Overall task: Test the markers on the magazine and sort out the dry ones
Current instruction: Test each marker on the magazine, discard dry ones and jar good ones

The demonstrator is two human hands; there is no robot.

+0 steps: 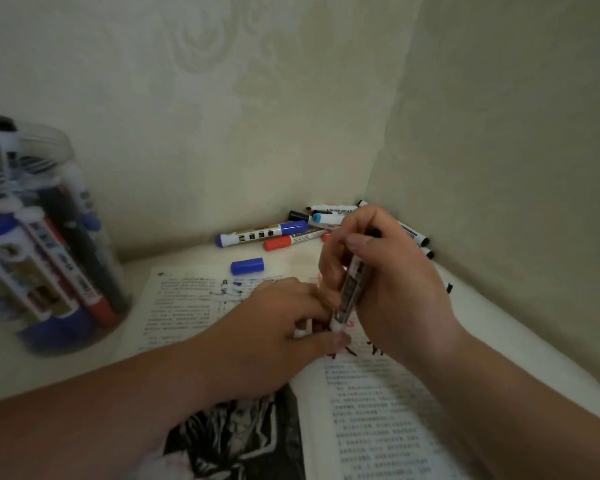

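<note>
Gripping a white-barrelled marker upright in our right hand, we pinch its lower end with our left hand over the open printed magazine. Loose markers lie in the corner of the cream tabletop, against patterned beige walls.

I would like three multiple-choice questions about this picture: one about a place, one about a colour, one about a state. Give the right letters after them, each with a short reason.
1. Where does the loose blue cap lie?
A. on the table, at the far edge of the magazine
B. on the floor
C. in a drawer

2. Beside the blue-capped marker lies a neighbour marker. Its cap is:
A. green
B. red
C. yellow

3. What is the right hand doing?
A. resting flat
B. hanging empty
C. gripping a labelled marker

Answers: 1 A, it lies alone beyond the printed page; 2 B, the cap is plainly red; 3 C, the fingers curl round the barrel.
</note>
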